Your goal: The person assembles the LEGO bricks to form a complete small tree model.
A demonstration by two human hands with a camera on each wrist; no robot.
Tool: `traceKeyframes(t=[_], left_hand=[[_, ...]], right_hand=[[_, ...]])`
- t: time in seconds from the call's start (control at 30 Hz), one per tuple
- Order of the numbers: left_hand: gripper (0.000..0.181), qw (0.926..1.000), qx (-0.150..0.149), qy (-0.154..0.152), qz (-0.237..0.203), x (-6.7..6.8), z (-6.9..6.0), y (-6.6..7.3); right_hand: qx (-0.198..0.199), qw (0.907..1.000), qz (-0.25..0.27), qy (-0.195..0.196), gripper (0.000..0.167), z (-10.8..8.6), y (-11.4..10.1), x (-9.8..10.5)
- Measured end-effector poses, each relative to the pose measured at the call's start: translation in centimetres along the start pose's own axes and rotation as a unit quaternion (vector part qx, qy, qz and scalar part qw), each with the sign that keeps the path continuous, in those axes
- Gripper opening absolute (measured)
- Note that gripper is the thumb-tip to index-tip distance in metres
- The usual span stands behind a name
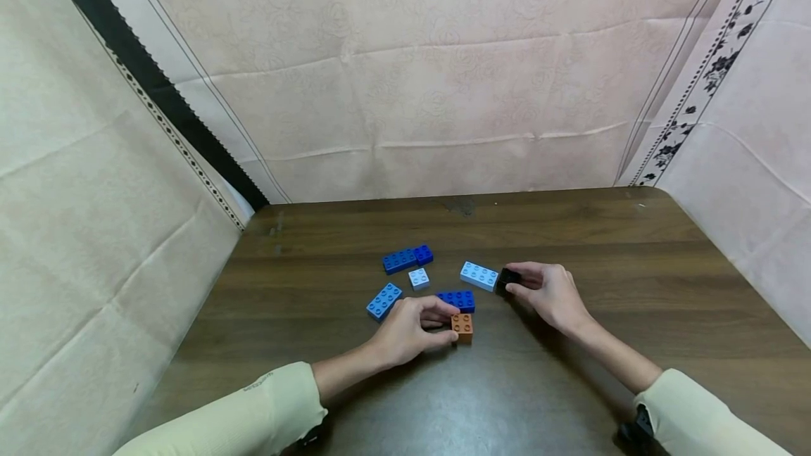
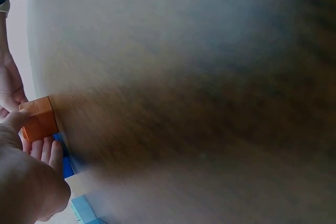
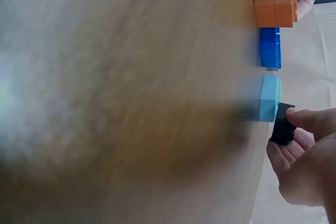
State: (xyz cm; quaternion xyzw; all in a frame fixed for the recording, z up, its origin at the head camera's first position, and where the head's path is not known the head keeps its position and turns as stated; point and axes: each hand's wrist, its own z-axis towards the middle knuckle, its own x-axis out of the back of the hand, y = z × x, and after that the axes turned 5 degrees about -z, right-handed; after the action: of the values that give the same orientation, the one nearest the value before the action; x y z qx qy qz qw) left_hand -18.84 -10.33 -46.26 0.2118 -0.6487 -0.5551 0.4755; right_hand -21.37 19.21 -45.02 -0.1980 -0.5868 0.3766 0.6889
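My left hand [image 1: 408, 329] pinches an orange brick [image 1: 462, 328] between thumb and fingers, at the near edge of a dark blue brick [image 1: 457, 299]. The orange brick [image 2: 41, 120] also shows in the left wrist view. Over on the right, my right hand [image 1: 550, 294] pinches a small black brick [image 1: 507, 280] by the right end of a long light blue brick [image 1: 478, 275]. In the right wrist view the black brick [image 3: 283, 124] looks slightly raised and tilted beside that light blue brick [image 3: 269, 98]; whether they touch, I cannot tell.
Just left of my left fingers lies a medium blue brick [image 1: 384, 301]. Behind it are a small pale blue brick [image 1: 419, 279] and two dark blue bricks, one longer [image 1: 400, 261] and one shorter [image 1: 422, 254], end to end. Cloth [image 1: 405, 90] hangs behind the wooden table [image 1: 570, 224].
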Motion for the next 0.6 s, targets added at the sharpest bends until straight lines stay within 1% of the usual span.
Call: traceKeyframes(t=[0.23,0.4,0.5,0.6], left_hand=[[0.033,1.0000,0.005,-0.002,0.001,0.0,0.1,-0.1],[0.033,1.0000,0.004,-0.003,-0.001,0.0,0.1,-0.1],[0.032,1.0000,0.000,-0.002,-0.001,0.0,0.1,-0.2],[0.032,1.0000,-0.003,-0.002,-0.001,0.1,0.0,-0.2]], right_hand=[[0.025,0.9996,0.012,0.009,0.035,-0.1,-0.9,0.1],[0.047,0.9985,0.023,0.012,0.036,-0.5,-2.1,-0.3],[0.062,0.9971,0.043,0.004,0.037,-0.9,-3.0,-0.7],[0.074,0.9953,0.061,-0.012,0.038,-1.3,-3.9,-1.1]])
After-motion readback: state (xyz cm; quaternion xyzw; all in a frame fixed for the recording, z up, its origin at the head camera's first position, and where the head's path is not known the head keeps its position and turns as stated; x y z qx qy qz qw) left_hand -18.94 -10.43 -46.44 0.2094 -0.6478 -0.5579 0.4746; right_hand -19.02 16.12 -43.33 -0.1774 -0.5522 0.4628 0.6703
